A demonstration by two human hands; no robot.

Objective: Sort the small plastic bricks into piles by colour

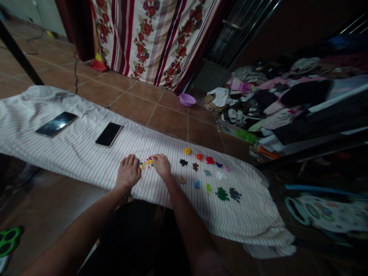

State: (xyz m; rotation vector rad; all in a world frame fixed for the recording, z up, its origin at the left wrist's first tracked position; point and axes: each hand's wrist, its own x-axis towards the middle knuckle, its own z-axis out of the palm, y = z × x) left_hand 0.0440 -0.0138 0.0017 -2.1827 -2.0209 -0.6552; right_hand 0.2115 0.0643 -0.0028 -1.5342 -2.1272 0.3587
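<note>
A small mixed pile of tiny yellow, red, orange and green pieces (147, 163) lies on the striped cloth (161, 191) between my hands. My left hand (128, 171) rests palm down just left of it, fingers laid on the cloth. At the pile's right edge, my right hand (161, 165) has its thumb and fingertips pinched together; whatever is between them is too small to name. Single-colour heaps lie to the right, among them yellow pieces (187, 151), black pieces (183, 162), red pieces (210, 160), tan pieces (181, 179) and dark green pieces (222, 194).
A phone (109, 134) and a tablet-like device (56, 124) lie on the cloth's left part. Beyond are a purple basin (188, 100), a floral curtain (143, 38) and a red broom (98, 64). Piled clothes (258, 92) fill the right side.
</note>
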